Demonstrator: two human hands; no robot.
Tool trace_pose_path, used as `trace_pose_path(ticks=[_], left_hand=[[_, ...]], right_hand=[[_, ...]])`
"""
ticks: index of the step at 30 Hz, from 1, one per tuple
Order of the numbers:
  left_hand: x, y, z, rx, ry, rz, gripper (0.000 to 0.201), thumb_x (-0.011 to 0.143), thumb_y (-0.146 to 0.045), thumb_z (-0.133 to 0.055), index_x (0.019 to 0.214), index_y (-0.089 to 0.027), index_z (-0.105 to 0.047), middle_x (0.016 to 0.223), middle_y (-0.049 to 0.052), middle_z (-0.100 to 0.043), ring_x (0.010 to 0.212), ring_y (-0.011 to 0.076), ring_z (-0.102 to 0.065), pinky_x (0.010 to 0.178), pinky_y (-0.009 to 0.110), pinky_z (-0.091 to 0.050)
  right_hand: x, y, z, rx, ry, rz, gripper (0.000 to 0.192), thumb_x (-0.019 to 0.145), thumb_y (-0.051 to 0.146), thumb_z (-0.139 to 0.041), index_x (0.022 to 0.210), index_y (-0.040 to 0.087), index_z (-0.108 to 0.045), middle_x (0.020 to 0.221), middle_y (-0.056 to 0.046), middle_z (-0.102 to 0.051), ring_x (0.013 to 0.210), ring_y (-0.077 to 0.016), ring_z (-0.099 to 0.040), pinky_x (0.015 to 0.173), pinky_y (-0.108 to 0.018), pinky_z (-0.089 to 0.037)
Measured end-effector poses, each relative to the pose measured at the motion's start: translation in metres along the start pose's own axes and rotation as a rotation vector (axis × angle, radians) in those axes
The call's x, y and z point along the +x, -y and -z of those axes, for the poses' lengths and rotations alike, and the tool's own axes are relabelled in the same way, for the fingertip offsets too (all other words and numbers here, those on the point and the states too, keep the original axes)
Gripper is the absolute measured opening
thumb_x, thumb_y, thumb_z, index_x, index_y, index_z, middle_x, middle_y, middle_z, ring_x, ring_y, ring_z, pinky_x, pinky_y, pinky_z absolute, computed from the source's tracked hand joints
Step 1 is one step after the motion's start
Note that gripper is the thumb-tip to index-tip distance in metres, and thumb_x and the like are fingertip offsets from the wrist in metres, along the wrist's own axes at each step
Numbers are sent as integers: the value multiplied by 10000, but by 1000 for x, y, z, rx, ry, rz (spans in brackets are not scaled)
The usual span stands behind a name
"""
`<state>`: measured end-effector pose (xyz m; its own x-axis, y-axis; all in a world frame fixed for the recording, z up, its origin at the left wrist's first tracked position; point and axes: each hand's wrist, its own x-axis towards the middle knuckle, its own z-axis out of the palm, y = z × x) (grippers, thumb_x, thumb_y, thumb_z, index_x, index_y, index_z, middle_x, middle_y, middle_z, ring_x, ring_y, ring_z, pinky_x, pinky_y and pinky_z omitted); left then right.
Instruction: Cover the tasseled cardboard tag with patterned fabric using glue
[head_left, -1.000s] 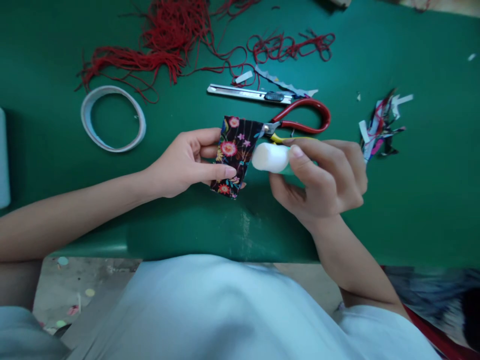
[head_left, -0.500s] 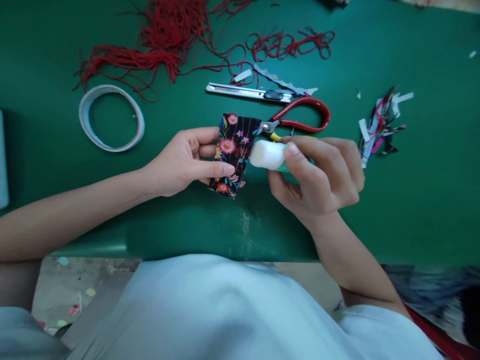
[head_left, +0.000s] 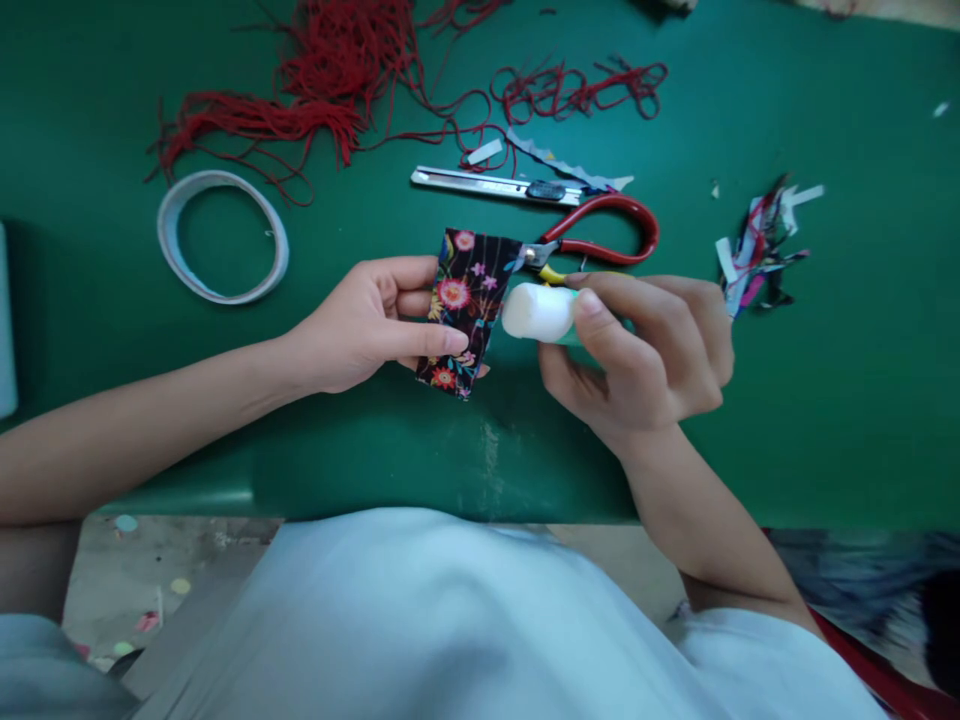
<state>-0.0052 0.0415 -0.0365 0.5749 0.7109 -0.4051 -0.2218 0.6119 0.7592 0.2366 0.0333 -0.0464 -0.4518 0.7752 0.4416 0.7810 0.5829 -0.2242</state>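
Left hand [head_left: 360,325]: thumb and fingers pinch the floral fabric piece [head_left: 466,305] by its left edge, holding it just above the desk [head_left: 825,400].
Right hand [head_left: 645,350]: clenched around a glue stick [head_left: 538,312], whose white end touches the fabric's right edge.
Fabric piece: black with pink and red flowers, an upright strip tilted slightly; its top edge is near the tip of the red-handled pliers [head_left: 600,235].
Behind the hands: a utility knife [head_left: 499,185] lies flat, just beyond the pliers; red cord [head_left: 330,90] is tangled toward the far edge.
Left side: a tape ring [head_left: 223,237] lies well apart from the left hand, with bare green between.
Right side: paper scraps [head_left: 761,250] lie near the right hand's knuckles.
Near edge: a bare band of desk runs under both wrists up to the front edge.
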Motion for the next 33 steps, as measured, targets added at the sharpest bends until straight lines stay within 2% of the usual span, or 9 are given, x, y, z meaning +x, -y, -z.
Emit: trace_pose_path(ticks=[4, 9, 12, 14, 16, 19, 22, 29, 33], left_hand=[[1, -1, 0, 36, -9, -2, 419, 684, -305, -843, 1039, -191, -652, 889, -4, -769, 772, 269, -756, 579, 310, -669], [0, -2, 0, 30, -4, 11, 408, 685, -305, -837, 1040, -207, -661, 852, -30, -755, 803, 275, -755, 596, 331, -671], [0, -2, 0, -8, -4, 5, 360, 681, -269, -838, 991, -201, -668, 850, -27, -751, 762, 268, -757, 598, 359, -675], [0, -2, 0, 3, -13, -12, 386, 666, -282, -851, 997, -202, -669, 907, -9, -752, 772, 268, -756, 598, 363, -675], [1, -2, 1, 36, -26, -38, 444, 651, -326, -862, 1033, -214, -666, 968, 2, -745, 811, 264, -752, 618, 358, -675], [1, 0, 2, 80, -30, -67, 503, 628, -400, -868, 1055, -234, -662, 965, -6, -730, 827, 243, -743, 626, 337, -672], [1, 3, 2, 83, 7, -69, 505, 617, -420, -871, 1047, -250, -667, 937, -20, -711, 779, 211, -735, 596, 309, -663], [-2, 5, 4, 60, 152, 8, 428, 711, -429, -810, 1084, -279, -662, 1013, -7, -701, 843, 237, -739, 645, 351, -672], [-2, 4, 5, -37, 215, 50, 337, 771, -329, -774, 1084, -274, -660, 970, -20, -707, 738, 174, -729, 645, 314, -668]], right_hand=[[-1, 0, 1, -28, -82, 87, 160, 838, 374, -648, 978, 297, -640, 905, -48, -730, 779, -221, -657, 692, -372, -525], [0, 4, -4, -33, -109, 45, 198, 850, 352, -635, 1038, 292, -616, 934, -55, -729, 801, -230, -663, 696, -388, -520], [4, 6, -5, 101, -272, 106, 281, 829, 262, -654, 1101, 278, -585, 947, -67, -720, 788, -242, -671, 672, -397, -521], [7, 10, -3, 198, -336, 55, 306, 802, 242, -673, 1092, 258, -574, 932, -77, -701, 799, -249, -678, 662, -399, -535], [9, 16, 0, 302, -295, -119, 273, 788, 255, -689, 1034, 249, -572, 904, -65, -677, 794, -233, -678, 661, -380, -546], [10, 28, 4, 562, -131, -397, 149, 798, 273, -699, 900, 244, -594, 795, -15, -654, 661, -168, -641, 595, -322, -531], [13, 39, 5, 866, -18, -539, 89, 780, 223, -714, 797, 232, -628, 694, 19, -636, 561, -124, -589, 528, -277, -504], [17, 53, -3, 1217, 35, -558, 135, 721, 229, -791, 727, 222, -656, 703, 26, -673, 609, -118, -619, 582, -255, -545], [11, 54, -12, 1388, 30, -585, 141, 752, 323, -786, 779, 230, -683, 737, 21, -687, 601, -107, -622, 598, -255, -562]])
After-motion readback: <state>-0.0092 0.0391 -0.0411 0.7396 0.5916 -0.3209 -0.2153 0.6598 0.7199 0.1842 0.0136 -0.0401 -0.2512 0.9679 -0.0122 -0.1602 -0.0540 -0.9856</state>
